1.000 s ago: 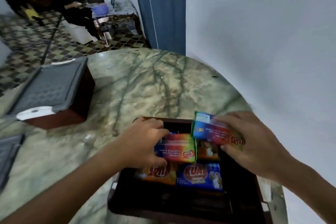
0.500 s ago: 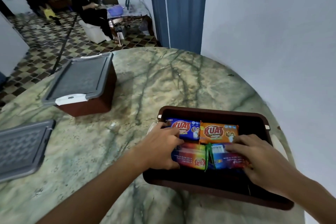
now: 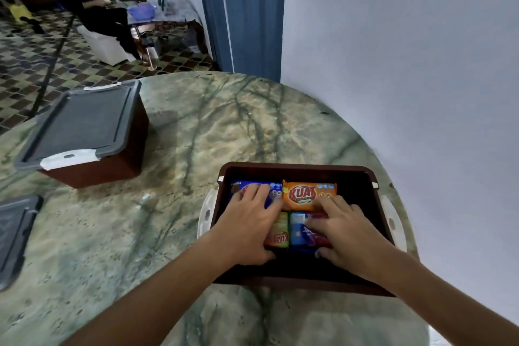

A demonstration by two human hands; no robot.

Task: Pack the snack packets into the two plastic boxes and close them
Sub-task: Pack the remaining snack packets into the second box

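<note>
The round marble worktop [image 3: 196,149] carried two brown plastic boxes: the far box [image 3: 92,166] at the left already wore its grey lid, while the open box [image 3: 297,170] sat near the right edge, its white latches hanging down at both ends. A loose grey lid [image 3: 14,233] lay well apart at the left edge, presumably meant for the open box. Compared with a second earlier, the red-and-blue packet [image 3: 300,229] that the right hand had held above the box now lay flat inside it, beside the rainbow packet [image 3: 280,230], and in front of the orange packet [image 3: 306,195] and the blue packet [image 3: 273,192]; that suggested this layer was settled and the lid could come next. The left hand [image 3: 247,229] lay palm down with fingers straight, pressing on the blue packet and covering part of the rainbow one, its grip apart. The right hand [image 3: 345,233] rested likewise on the red-and-blue packet, fingertips reaching the lower edge of the orange one, fingers spread and holding nothing. Whether more packets lay beneath was hard to tell, as the box floor was dark.
</note>
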